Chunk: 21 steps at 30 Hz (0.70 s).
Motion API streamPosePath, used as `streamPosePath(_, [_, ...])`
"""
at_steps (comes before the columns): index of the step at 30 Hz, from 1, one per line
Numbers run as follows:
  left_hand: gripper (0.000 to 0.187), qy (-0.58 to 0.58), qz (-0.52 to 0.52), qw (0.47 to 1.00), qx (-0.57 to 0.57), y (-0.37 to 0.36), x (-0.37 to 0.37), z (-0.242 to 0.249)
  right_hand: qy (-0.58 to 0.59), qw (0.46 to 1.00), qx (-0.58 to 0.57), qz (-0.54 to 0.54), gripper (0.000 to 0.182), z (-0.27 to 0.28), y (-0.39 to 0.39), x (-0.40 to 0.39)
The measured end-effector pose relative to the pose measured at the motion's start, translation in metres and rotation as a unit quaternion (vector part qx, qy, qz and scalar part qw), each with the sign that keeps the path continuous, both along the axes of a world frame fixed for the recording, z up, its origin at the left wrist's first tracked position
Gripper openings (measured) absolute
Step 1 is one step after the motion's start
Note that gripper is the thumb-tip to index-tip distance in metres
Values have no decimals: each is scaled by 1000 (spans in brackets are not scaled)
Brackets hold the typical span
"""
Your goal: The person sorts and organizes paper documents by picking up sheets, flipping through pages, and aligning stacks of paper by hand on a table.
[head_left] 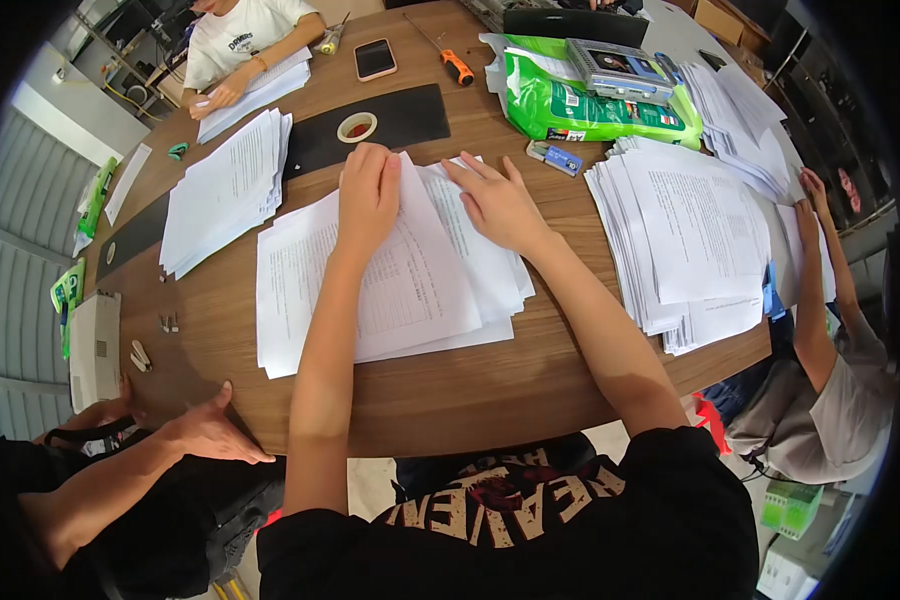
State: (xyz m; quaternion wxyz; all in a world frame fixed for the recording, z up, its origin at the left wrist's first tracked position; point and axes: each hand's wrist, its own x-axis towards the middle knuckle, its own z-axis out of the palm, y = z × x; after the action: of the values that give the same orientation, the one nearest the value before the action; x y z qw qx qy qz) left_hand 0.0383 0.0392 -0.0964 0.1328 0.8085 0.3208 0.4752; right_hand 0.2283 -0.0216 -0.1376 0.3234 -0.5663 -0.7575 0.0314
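Printed sheets of paper [415, 285] lie in overlapping, slightly fanned piles on the table in front of me. My left hand [370, 195] is closed at the upper edge of the top sheet, its fingers curled and the fingertips partly hidden. Just to the right, my right hand [498, 207] rests with fingers spread on another group of printed pages [490, 275]. Both forearms reach across the table, the left one covering part of the text.
Paper stacks stand left [220, 195] and right [700, 225]. A tape roll [357, 127] sits on a black mat [410, 115]. Farther back are a phone [375, 60], an orange screwdriver [457, 68] and a green packet [540, 100]. Other people sit around the wooden table [440, 395].
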Motion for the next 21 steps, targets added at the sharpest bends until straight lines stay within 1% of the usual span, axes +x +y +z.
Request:
streamPosePath(2, [14,-7,-2,1000,-11,1,0,-5,-47,998,39,5,46,4,-1,-1])
streamPosePath(3, [14,2,3,1000,6,2,1,-7,-47,998,39,7,46,7,-2,-2])
streamPosePath(5, [14,9,8,1000,23,3,2,-11,-108,991,75,-12,45,14,-3,-2])
streamPosePath(6, [13,8,7,999,35,2,3,-12,-110,991,75,-11,45,21,-4,-3])
streamPosePath(7, [13,8,8,999,47,2,4,-12,-19,1000,15,10,47,28,-6,-6])
streamPosePath(8, [13,5,10,999,46,2,4,-13,72,996,-45,30,48,32,-7,-9])
streamPosePath(9, [12,2,1,999,32,2,4,-13,69,996,-46,32,48,32,-7,-12])
streamPosePath(10, [12,-1,-10,1000,18,2,4,-12,193,979,-19,62,51,32,-7,-16])
streamPosePath(11, [12,-2,-8,1000,19,2,4,-12,314,945,8,90,55,31,-6,-19])
streamPosePath(12, [13,-6,-9,1000,16,1,5,-12,313,945,8,91,55,30,-5,-21])
streamPosePath(14, [13,-12,-7,1000,14,1,6,-12,459,884,3,88,59,29,-3,-24])
streamPosePath(15, [14,-25,-5,1000,9,-1,6,-11,459,884,2,90,59,32,-4,-24])
streamPosePath(17, [14,-38,-2,999,5,-3,7,-8,554,811,-132,139,60,39,-8,-20])
streamPosePath(18, [14,-42,7,999,-7,-5,6,-7,554,810,-132,140,60,42,-9,-21])
streamPosePath(19, [14,-47,17,999,-20,-7,6,-6,555,802,-165,148,59,45,-10,-22])
streamPosePath(20, [14,-46,16,999,-20,-8,7,-5,556,792,-197,156,57,47,-12,-22])
streamPosePath(21, [14,-44,36,998,-5,-10,7,-3,557,792,-197,156,57,49,-13,-24])
